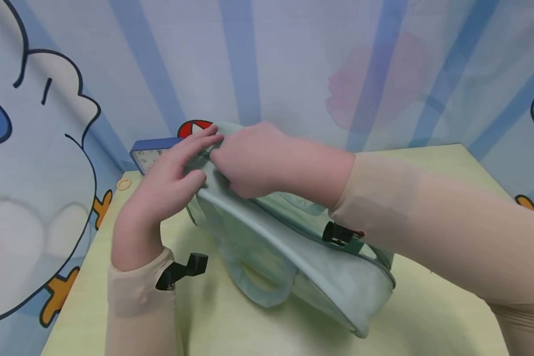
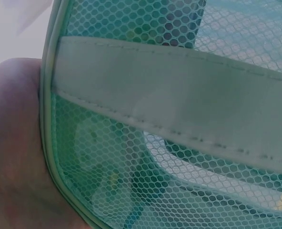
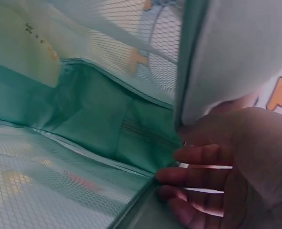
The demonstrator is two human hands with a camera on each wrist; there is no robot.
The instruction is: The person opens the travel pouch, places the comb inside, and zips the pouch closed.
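Note:
A pale green mesh bag lies slanted across the table, its zipped top gaping toward the right. My right hand has its fingers curled at the far left end of the zipper, where they pinch it; the pull itself is hidden. Beside it, my left hand touches the bag's left end with fairly straight fingers and the thumb spread apart. One carrying handle droops over the near side. The left wrist view shows a pale strap across mesh. Green lining appears through the opening in the right wrist view.
Behind the left hand stands a blue-framed clock, with a red and white object partly hidden beside it. A small orange-yellow ring lies near the left edge of the pale yellow table. A printed curtain hangs behind.

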